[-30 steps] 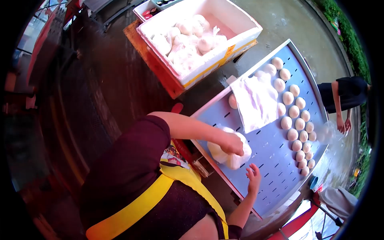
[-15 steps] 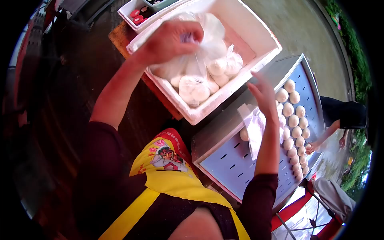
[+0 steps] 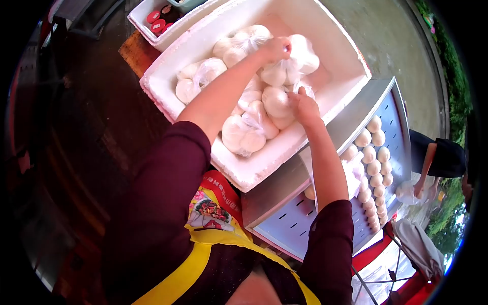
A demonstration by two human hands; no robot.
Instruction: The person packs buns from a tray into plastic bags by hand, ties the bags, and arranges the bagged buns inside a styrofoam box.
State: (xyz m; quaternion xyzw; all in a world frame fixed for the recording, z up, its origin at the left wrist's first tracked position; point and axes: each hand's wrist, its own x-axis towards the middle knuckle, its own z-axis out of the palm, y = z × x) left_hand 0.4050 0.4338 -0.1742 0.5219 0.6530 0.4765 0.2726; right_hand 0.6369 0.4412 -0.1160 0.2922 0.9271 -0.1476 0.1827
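My left hand (image 3: 276, 50) reaches over a white foam box (image 3: 347, 87), its fingers closed on the gathered top of a clear plastic bag of buns (image 3: 303, 55). Just below it, my right hand (image 3: 306, 108) has its fingers closed at another bag of buns (image 3: 277, 101); the thumb points up. Pale, round steamed buns fill these bags. More bagged buns lie around them in the box, including one bag (image 3: 244, 136) at the near corner and another (image 3: 195, 81) under my left forearm.
A slotted metal tray (image 3: 282, 218) on the right carries rows of loose buns (image 3: 375, 166) and thin white plastic bags (image 3: 352, 173). Beyond it, another person's hand (image 3: 419, 189) holds a clear bag. A smaller box (image 3: 145, 28) with red-lidded containers adjoins the foam box.
My left hand has moved right and deeper into the foam box with its bag. My right hand has come from above the tray to the bags. The other person's hand has left the buns.
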